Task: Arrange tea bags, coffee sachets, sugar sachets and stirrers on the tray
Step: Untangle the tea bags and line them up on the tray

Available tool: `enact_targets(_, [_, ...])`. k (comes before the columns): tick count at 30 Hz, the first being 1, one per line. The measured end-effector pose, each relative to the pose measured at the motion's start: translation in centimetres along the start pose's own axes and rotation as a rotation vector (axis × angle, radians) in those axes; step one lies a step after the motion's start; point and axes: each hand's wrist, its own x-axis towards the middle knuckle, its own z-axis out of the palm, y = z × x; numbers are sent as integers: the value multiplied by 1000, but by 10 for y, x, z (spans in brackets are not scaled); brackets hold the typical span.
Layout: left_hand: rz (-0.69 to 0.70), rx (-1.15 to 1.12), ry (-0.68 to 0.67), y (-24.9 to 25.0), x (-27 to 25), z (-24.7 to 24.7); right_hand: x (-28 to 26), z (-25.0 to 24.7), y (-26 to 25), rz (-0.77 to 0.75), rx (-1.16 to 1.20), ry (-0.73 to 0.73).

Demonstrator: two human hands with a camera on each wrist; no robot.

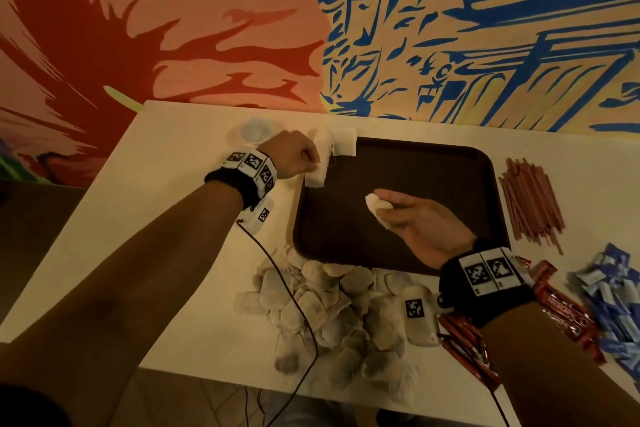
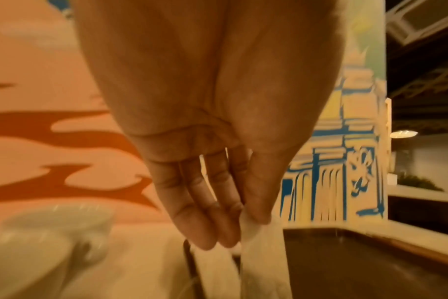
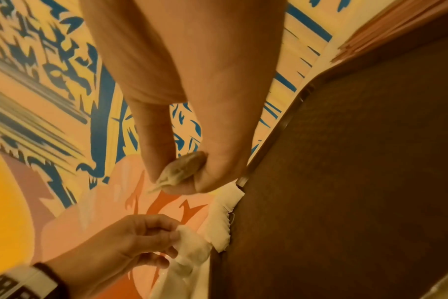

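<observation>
Here both hands (image 1: 298,154) (image 1: 420,218) pinch soft papery tea bags (image 1: 378,206) over the smooth tray (image 1: 450,163).

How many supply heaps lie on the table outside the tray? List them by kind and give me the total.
Tea bag heap: 1
Stirrer pile: 1
Red sachet pile: 1
Blue sachet pile: 1
Total: 4

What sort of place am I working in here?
Probably a cafe or hotel refreshment corner: a brown serving tray on a white counter, a bulk heap of tea bags and stirrers beside it, and a bold painted mural behind.
</observation>
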Motion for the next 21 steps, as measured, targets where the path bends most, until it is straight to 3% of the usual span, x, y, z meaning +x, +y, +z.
enact_targets(5, [-64, 16, -90, -14, 20, 27, 9, -8, 9, 7, -93, 20])
enact_targets(21, [-103, 88, 26, -25, 62, 36, 18, -13, 19, 4, -19, -33])
